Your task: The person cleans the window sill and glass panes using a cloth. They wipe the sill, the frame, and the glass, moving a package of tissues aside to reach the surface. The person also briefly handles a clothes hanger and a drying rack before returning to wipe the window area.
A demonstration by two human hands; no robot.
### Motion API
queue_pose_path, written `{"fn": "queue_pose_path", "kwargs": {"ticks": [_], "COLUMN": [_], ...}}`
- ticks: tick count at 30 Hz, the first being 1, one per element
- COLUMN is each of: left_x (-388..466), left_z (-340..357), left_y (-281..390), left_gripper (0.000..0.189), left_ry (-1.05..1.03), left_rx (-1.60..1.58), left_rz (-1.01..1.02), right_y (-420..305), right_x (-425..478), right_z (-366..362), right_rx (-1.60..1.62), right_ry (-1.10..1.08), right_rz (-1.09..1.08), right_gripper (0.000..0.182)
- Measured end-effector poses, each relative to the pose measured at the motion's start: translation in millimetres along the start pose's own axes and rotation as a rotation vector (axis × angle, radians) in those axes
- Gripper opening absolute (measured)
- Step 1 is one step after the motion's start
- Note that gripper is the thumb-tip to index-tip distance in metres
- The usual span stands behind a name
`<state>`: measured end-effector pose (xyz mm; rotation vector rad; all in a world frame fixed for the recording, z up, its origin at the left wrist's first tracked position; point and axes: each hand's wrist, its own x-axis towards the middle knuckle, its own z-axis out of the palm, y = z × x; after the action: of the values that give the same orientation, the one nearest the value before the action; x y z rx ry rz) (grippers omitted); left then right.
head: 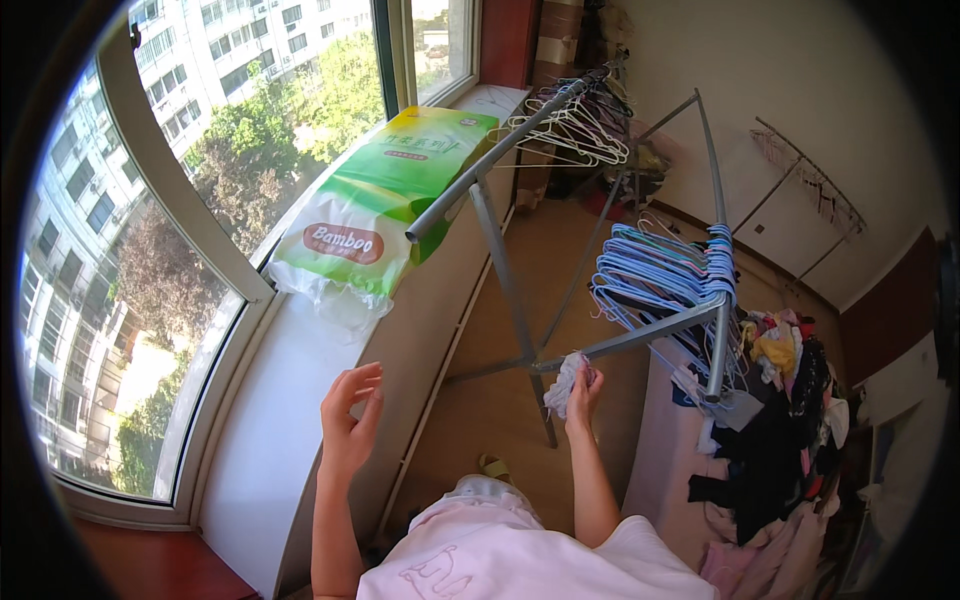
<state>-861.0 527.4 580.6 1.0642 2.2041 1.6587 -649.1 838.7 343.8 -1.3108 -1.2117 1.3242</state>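
My right hand [583, 397] grips a small crumpled cloth [564, 384], pale lilac or white, held in front of a leg of the metal drying rack. What kind of cloth it is, I cannot tell. My left hand [351, 420] is raised beside the windowsill [262, 420], fingers apart and nothing in it. Beyond that hand, a green and white plastic pack [390, 195] printed "Bamboo" lies along the sill. The grey folding drying rack [510, 277] stands before me, and its near left bar reaches over the pack's edge.
Blue hangers [652, 270] crowd the rack's right bar; white hangers [577, 131] hang at its far left. A heap of clothes [780, 435] covers a pink-sheeted surface [660, 480] at right. Windows [247, 150] line the left. A wall-mounted rack [810, 172] holds clips.
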Motion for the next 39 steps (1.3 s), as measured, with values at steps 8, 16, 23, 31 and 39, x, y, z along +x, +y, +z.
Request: {"fn": "queue_pose_path", "kwargs": {"ticks": [8,16,23,31,39], "left_x": [154,205,216,188,151], "left_z": [78,98,99,130,209], "left_y": [-24,-15,-12,38,89], "left_gripper": [0.065,0.029,0.025,0.022,0.027], "left_ry": [0.16,0.204,0.155,-0.189,-0.55], "left_rx": [-0.038,-0.316,-0.349,-0.423,-0.461], "left_rz": [-0.124,-0.194,-0.171,-0.298,-0.372], "right_y": [-26,3,-8,-2,-8], "right_x": [44,75,100,141,198], "right_z": [-6,3,3,-81,-194], "right_rx": [-0.038,0.08,0.194,0.075,0.077], "right_ry": [0.021,0.118,0.232,0.285,0.424], "right_rz": [0.024,0.032,-0.002,-0.072,-0.036], "right_gripper": [0.079,0.052,0.034,0.034,0.031]}}
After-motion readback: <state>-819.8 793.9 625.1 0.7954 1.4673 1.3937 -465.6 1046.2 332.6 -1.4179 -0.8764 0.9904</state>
